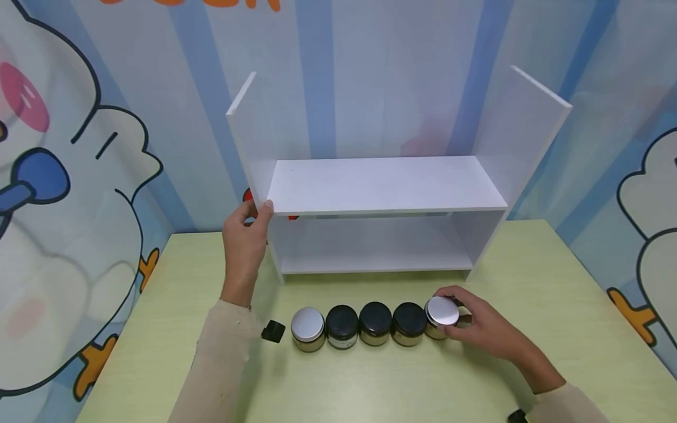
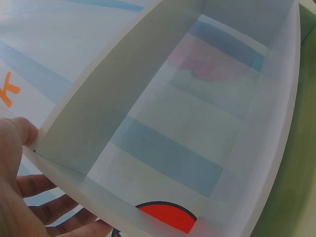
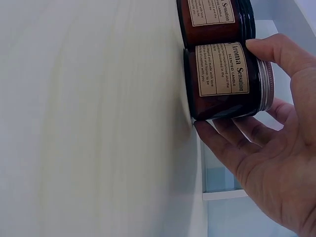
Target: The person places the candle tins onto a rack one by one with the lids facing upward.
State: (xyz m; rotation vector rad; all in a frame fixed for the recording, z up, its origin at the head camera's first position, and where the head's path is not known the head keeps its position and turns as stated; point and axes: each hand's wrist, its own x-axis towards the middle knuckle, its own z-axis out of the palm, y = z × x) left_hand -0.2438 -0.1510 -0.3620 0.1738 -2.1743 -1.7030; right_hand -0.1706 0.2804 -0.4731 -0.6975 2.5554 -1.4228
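Note:
My left hand point(image 1: 245, 239) grips the left side panel of a white shelf unit point(image 1: 386, 183), its thumb on the front corner at the middle board. In the left wrist view, the other fingers point(image 2: 49, 210) reach along the outside of that panel. My right hand point(image 1: 486, 329) holds a silver-lidded scented candle jar point(image 1: 443, 310) at the right end of a row on the table. Thumb and fingers sit on opposite sides of the jar, which stands upright. The right wrist view shows its brown glass and "Aroma Sensation" label point(image 3: 222, 70), beside a dark-lidded candle point(image 3: 212, 12).
Three black-lidded jars point(image 1: 375, 320) and a silver-lidded jar point(image 1: 308, 326) continue the row leftward, in front of the shelf. The shelf has two boards and tall, open-topped sides. A pale yellow-green table point(image 1: 349, 388) lies beneath, backed by a blue striped cartoon wall point(image 1: 359, 76).

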